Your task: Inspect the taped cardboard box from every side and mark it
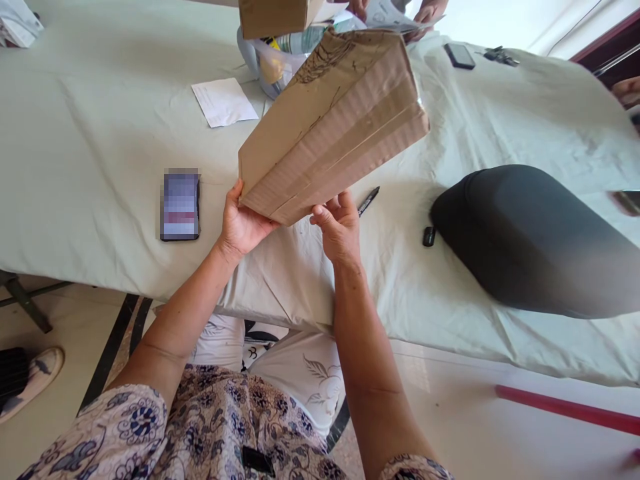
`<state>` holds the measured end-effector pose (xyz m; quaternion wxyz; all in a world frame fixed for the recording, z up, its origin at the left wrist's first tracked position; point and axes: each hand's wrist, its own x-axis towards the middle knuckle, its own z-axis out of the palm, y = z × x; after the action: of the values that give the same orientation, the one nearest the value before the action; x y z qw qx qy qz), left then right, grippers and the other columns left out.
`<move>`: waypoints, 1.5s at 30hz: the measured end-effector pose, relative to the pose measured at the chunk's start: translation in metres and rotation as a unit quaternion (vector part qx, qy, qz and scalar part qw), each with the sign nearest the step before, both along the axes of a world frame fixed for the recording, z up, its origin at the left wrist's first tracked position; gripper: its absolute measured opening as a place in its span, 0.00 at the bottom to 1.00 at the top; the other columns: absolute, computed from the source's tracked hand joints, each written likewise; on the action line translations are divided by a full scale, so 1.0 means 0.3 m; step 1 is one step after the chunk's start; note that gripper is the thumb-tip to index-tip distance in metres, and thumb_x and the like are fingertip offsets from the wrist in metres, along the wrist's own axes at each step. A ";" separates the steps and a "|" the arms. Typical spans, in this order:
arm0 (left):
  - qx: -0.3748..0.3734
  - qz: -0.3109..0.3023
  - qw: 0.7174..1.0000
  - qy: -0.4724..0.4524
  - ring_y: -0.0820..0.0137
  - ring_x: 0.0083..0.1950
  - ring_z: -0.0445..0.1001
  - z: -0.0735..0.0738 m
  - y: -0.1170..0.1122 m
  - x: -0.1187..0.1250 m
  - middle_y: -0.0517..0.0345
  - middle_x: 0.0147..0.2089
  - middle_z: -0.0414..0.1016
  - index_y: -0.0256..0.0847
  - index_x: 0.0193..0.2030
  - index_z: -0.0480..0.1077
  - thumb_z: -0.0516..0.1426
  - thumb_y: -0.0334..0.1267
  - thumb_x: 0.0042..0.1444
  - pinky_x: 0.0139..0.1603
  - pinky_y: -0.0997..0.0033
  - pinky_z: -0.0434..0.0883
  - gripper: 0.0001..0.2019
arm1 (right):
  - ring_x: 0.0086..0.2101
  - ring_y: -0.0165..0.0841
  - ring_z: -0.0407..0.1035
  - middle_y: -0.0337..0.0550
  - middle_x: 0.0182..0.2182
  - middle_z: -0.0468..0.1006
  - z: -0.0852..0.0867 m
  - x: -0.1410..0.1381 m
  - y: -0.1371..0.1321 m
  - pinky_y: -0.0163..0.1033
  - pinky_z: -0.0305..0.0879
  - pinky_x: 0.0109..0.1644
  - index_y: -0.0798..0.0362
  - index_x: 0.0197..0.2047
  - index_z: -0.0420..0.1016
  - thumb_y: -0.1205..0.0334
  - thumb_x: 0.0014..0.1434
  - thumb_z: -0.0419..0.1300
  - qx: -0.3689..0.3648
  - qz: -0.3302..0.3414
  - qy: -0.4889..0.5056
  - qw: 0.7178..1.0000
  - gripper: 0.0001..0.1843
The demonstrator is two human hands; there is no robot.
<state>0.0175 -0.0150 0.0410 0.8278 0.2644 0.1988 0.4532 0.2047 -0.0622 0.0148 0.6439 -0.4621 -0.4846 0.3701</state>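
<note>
A brown cardboard box [330, 147] is held up at a slant above the table, its far end pointing to the upper right. Clear tape runs along its near side, and dark scribbled lines mark its top face near the far end. My left hand [244, 223] grips the near left corner, thumb on the side and fingers underneath. At the near right edge, my right hand [339, 227] holds the box between thumb and fingers. A black marker pen [369, 201] lies on the cloth just right of my right hand.
A phone [180, 205] lies left, below a white paper [225, 102]. Behind the box are a plastic basket [273, 73] and another carton [273, 17]. A person's hands [427, 13] hold papers. At right sit a dark rounded object [530, 240], a small black cap [429, 236] and another phone [460, 56].
</note>
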 end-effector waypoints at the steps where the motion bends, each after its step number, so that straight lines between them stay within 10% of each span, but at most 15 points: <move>1: -0.002 0.001 1.000 0.000 0.45 0.71 0.69 0.002 -0.001 0.001 0.47 0.63 0.77 0.45 0.57 0.73 0.57 0.66 0.59 0.57 0.51 0.79 0.30 | 0.39 0.34 0.72 0.39 0.45 0.79 0.000 -0.003 0.000 0.40 0.74 0.37 0.37 0.58 0.71 0.33 0.51 0.74 -0.002 0.014 -0.006 1.000 0.36; 19: -0.058 -0.019 0.998 -0.023 0.45 0.63 0.76 0.012 -0.007 0.005 0.43 0.57 0.80 0.43 0.57 0.74 0.53 0.69 0.61 0.46 0.53 0.80 0.33 | 0.50 0.47 0.76 0.50 0.60 0.74 -0.040 -0.032 -0.009 0.53 0.81 0.46 0.38 0.69 0.60 0.25 0.47 0.72 -0.054 0.030 -0.202 0.977 0.54; 28: 0.012 0.009 0.998 0.066 0.47 0.64 0.76 -0.005 0.007 -0.005 0.47 0.60 0.80 0.47 0.58 0.74 0.57 0.70 0.56 0.48 0.56 0.79 0.34 | 0.62 0.50 0.71 0.55 0.62 0.71 -0.069 0.024 0.018 0.54 0.81 0.56 0.43 0.68 0.60 0.19 0.50 0.64 0.035 -0.103 -0.145 0.983 0.54; 36: 0.035 0.048 0.993 0.098 0.45 0.70 0.72 -0.029 0.017 -0.010 0.50 0.60 0.80 0.48 0.54 0.75 0.61 0.66 0.54 0.56 0.50 0.79 0.29 | 0.46 0.37 0.77 0.45 0.55 0.74 -0.067 0.105 0.014 0.42 0.79 0.38 0.32 0.67 0.64 0.27 0.68 0.46 0.053 -0.291 -0.004 0.955 0.32; 45: 0.164 0.128 0.971 0.114 0.52 0.79 0.62 -0.036 0.014 -0.012 0.57 0.68 0.77 0.52 0.61 0.74 0.65 0.56 0.54 0.74 0.55 0.68 0.29 | 0.65 0.46 0.68 0.50 0.61 0.72 -0.027 0.079 0.004 0.56 0.76 0.60 0.40 0.60 0.67 0.21 0.63 0.43 0.005 -0.295 0.067 0.953 0.39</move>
<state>0.0140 -0.0109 0.0303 0.6801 0.4187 0.2476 0.5485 0.2285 -0.0609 0.0066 0.7572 -0.5557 -0.2847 0.1917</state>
